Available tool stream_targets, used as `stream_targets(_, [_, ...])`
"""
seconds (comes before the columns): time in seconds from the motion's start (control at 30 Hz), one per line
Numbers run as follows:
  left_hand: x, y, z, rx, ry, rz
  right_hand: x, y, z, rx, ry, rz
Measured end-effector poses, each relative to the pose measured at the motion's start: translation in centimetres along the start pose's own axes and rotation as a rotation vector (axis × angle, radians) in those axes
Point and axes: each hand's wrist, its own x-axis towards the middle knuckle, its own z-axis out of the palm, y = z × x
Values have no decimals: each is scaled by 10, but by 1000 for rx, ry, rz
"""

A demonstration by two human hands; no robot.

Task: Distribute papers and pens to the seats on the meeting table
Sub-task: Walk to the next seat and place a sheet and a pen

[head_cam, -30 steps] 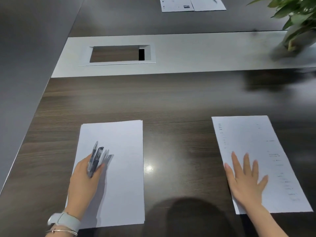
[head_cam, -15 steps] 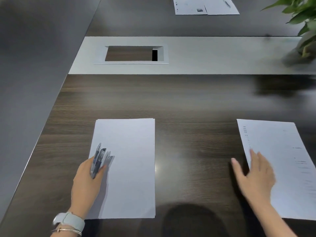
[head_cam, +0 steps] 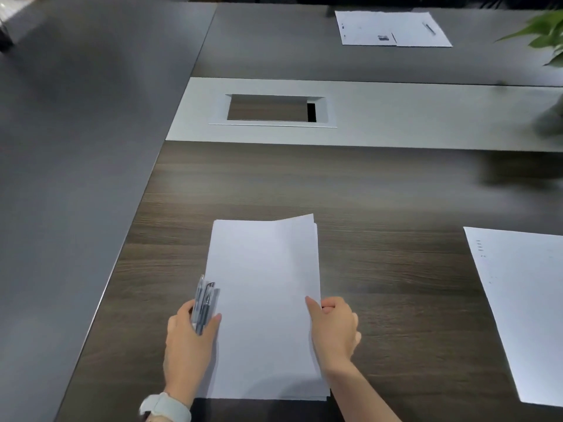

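The paper stack (head_cam: pixel 265 300) looks light and floppy: thin white sheets that will bend under their own weight and slide over one another on the smooth worktop (head_cam: pixel 380 239). The far right corner of the top sheet is already curling up. I'd say the long right edge is the sensible place to take a sheet, thumb on top and fingers beneath, and that is where the right hand (head_cam: pixel 333 328) is, its thumb lying on the top sheet and the other fingers curled at the edge, pinching what seems to be the top sheet or a few. How many it has, I cannot tell.

The stack sits near the person, left of centre on the dark wood-grain worktop, blank and squared up apart from that lifted corner. The left hand (head_cam: pixel 190 339) rests at its left edge, fingers closed round a small bundle of pens (head_cam: pixel 203 306), slim, clear-barrelled with dark clips; hard and smooth, likely to slip if the hold loosens.

A printed sheet (head_cam: pixel 524 312) lies flat to the right, well apart from the stack. At the far side another set of papers (head_cam: pixel 390 28) lies with a pen (head_cam: pixel 429 27) on it.
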Motion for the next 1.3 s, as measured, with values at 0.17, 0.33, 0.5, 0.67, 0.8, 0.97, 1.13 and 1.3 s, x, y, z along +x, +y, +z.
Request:
stream_targets(0.17, [-1, 4, -3, -14, -14, 38, 1, 4, 0, 49, 85, -14])
stream_targets(0.33, [-9, 24, -5, 18, -32, 168, 18, 13, -33, 252, 114, 16])
stream_targets(0.5, [-31, 81, 35, 203, -278, 583, 58, 38, -101, 328, 186, 28])
stream_targets(0.67, [-74, 149, 105, 517, -616, 886, 100, 73, -159, 233, 259, 13])
stream_targets(0.8, [-89, 174, 148, 626, -709, 907, 123, 95, -180, 91, 295, -1])
stream_targets(0.97, [-96, 180, 172, 758, -751, 902, 141, 127, -207, -231, 435, -95])
stream_targets(1.13, [-98, 192, 184, 787, -771, 919, 157, 180, -231, -582, 243, -90])
stream_targets(1.3, [-100, 206, 195, 811, -777, 943, 169, 194, -245, -573, 225, -55])
